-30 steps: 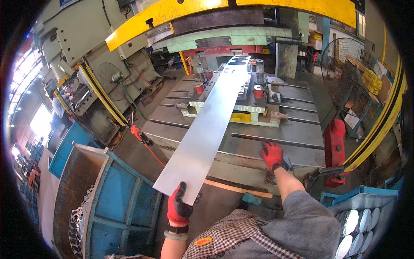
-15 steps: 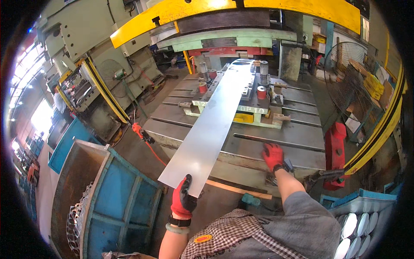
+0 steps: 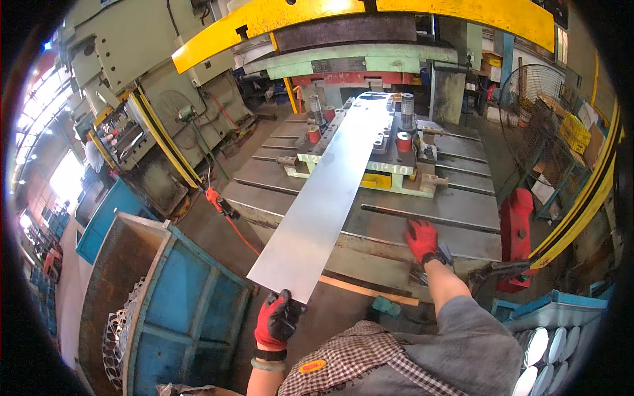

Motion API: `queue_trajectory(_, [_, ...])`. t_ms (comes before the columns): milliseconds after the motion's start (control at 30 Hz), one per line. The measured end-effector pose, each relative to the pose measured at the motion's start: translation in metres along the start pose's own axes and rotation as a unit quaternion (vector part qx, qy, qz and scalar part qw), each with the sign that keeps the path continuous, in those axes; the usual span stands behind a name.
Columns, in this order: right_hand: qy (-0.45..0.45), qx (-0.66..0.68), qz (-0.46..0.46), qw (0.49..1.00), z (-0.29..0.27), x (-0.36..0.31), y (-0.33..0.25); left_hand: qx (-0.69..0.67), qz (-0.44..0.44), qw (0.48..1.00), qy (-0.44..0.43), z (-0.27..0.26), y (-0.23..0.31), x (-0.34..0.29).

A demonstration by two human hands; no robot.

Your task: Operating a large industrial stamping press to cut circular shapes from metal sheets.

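Note:
A long flat strip of sheet metal (image 3: 316, 204) slopes from the lower middle up into the die (image 3: 403, 169) on the press bed. At its near end my left hand (image 3: 278, 319), in a red and black glove, has its fingers curled at the edge by the right corner. The fingertips meet the metal there; their underside is hidden. My right hand (image 3: 421, 240), in a red glove, rests on the front of the slotted press bed (image 3: 456, 223) with fingers spread and nothing in it. Glare whitens the strip's far part over the die.
A blue bin (image 3: 175, 300) with perforated metal scrap stands at lower left. At lower right, a blue crate (image 3: 561, 307) holds several round metal discs. The yellow-edged press ram (image 3: 370, 56) hangs above the die. A red stand (image 3: 516, 237) is right of the bed.
My left hand has shifted back from the strip's top face to its near edge, the fingers now curled there. The strip and my right hand look almost unmoved.

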State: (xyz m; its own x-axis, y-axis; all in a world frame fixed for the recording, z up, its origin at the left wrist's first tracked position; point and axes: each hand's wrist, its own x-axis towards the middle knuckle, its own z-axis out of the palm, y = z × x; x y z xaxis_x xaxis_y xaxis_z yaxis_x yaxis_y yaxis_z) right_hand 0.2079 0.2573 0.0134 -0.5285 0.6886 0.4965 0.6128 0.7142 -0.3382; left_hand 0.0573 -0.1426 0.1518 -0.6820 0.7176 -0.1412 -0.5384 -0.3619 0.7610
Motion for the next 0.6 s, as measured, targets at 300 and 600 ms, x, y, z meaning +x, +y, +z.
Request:
queue_trajectory(300, [-0.015, -0.015, 0.01, 1.0, 0.005, -0.002, 0.003, 0.115, -0.005, 0.992, 0.056, 0.018, 0.007, -0.009])
queue_trajectory(600, [-0.042, -0.002, 0.015, 0.999, 0.001, 0.002, 0.0, 0.131, 0.017, 0.99, 0.042, 0.014, 0.007, -0.007])
